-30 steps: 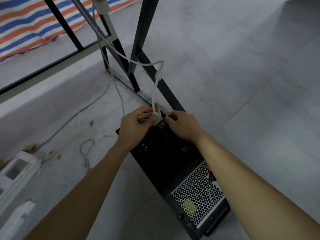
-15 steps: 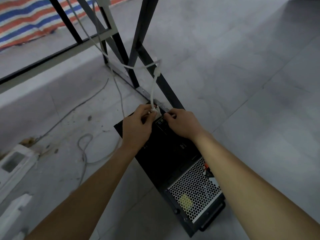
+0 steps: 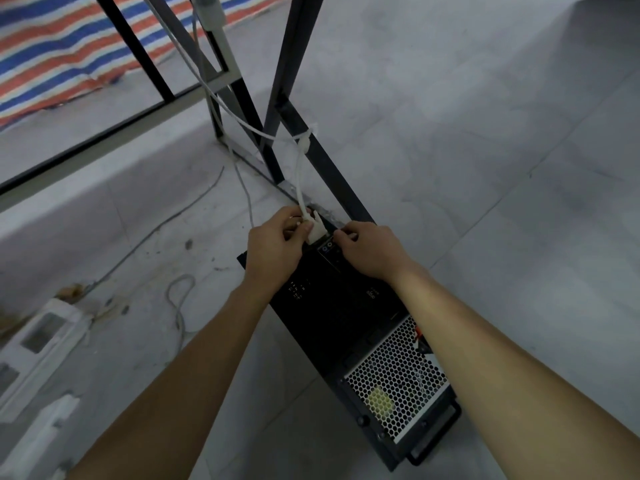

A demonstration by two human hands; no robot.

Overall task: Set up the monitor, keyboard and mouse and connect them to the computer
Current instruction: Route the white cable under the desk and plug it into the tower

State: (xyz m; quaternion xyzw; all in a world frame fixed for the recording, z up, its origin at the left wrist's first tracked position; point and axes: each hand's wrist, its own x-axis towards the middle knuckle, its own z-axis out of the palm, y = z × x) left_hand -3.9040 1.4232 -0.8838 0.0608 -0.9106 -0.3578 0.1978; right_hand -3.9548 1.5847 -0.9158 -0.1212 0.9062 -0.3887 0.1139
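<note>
Fingers (image 3: 298,233) of the left hand (image 3: 273,252) pinch the white plug (image 3: 317,232) at the far end of the black computer (image 3: 346,323), which lies flat on the floor (image 3: 485,168). Just to their right, the fingers (image 3: 346,233) of the right hand (image 3: 372,252) curl down onto the same end of the case; whether they grip anything there cannot be told, since their tips are hidden. The socket itself is covered by the plug and the knuckles. From between the left fingers a white cable (image 3: 300,174) rises, passes a knot beside the black frame leg (image 3: 332,174) and runs up out of view at the top edge. Nearer than the fingers, the case shows a honeycomb grille (image 3: 394,386); small white markings on its panel are too blurred to read. Far left of the fingers lie white foam blocks (image 3: 38,344), cut off by the edge, and a thin grey cord (image 3: 178,306) loops on the floor.
</note>
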